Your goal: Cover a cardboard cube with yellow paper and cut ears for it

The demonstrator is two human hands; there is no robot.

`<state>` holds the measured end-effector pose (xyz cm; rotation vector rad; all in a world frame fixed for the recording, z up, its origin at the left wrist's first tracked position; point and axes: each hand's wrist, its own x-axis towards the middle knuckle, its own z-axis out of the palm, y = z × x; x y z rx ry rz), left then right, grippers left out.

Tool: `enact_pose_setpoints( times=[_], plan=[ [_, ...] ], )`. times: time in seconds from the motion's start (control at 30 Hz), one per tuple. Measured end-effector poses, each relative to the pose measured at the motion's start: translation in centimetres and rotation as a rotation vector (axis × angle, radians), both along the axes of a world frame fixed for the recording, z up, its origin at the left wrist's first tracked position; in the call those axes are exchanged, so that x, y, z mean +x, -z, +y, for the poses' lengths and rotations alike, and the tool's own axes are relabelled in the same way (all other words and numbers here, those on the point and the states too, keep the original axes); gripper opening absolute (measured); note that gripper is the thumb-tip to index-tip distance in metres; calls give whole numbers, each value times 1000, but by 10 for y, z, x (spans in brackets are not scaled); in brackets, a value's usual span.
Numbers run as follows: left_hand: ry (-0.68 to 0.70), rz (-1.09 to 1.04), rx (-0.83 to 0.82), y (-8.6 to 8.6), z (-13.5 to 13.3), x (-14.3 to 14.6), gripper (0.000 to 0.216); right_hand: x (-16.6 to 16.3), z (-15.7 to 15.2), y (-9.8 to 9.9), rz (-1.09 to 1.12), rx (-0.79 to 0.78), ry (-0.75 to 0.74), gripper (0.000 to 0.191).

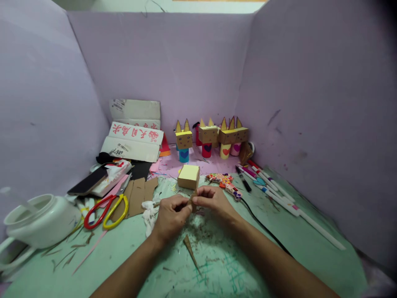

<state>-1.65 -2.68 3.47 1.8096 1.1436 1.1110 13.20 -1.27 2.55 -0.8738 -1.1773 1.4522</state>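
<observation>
Between my two hands is a small piece of brown cardboard (194, 203), pinched by the fingers of both. My left hand (173, 214) grips its lower left side, and my right hand (212, 203) holds it from the upper right. The fingers cover much of its shape. Just beyond them sits a small cardboard box (188, 177) with a pale yellow top. A narrow, pointed cardboard scrap (191, 253) lies on the green table nearer to me. Right of the box rests a glue gun (226, 184) wrapped in a colourful pattern, its black cord trailing toward my right forearm.
Box-headed figures with pointed ears, one on a blue tube (184, 155), stand at the back. Red-and-yellow-handled scissors (115, 211), cardboard strips (136, 196) and a white pot (43, 219) are left. Several markers (276, 192) lie right. Lilac walls (161, 62) enclose the table.
</observation>
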Motion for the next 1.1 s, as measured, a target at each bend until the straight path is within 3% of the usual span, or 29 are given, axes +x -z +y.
enact_pose_setpoints(
  times=[0.37, 0.53, 0.6, 0.7, 0.77, 0.83, 0.97, 1.1],
  plan=[
    [56, 200, 267, 2, -2, -6, 23, 4, 2, 7, -101, 125, -36, 15],
    [84, 190, 246, 0, 0, -9, 15, 5, 1, 7, -273, 375, 84, 7],
    [63, 88, 123, -3, 4, -12, 16, 6, 0, 6, -343, 556, 206, 6],
    [3, -264, -327, -7, 10, -18, 45, 7, -3, 3, -453, 848, 347, 11],
    [13, -414, -633, -7, 15, -21, 40, 6, -6, 2, -518, 1027, 362, 13],
    [74, -417, -824, -6, 18, -22, 37, 5, -10, 3, -583, 1190, 350, 16],
    [146, -384, -998, -1, 19, -23, 21, 1, -15, 10, -738, 1482, 253, 18],
    [105, -367, -986, -1, 17, -21, 4, -1, -15, 13, -831, 1595, 151, 14]
  ],
)
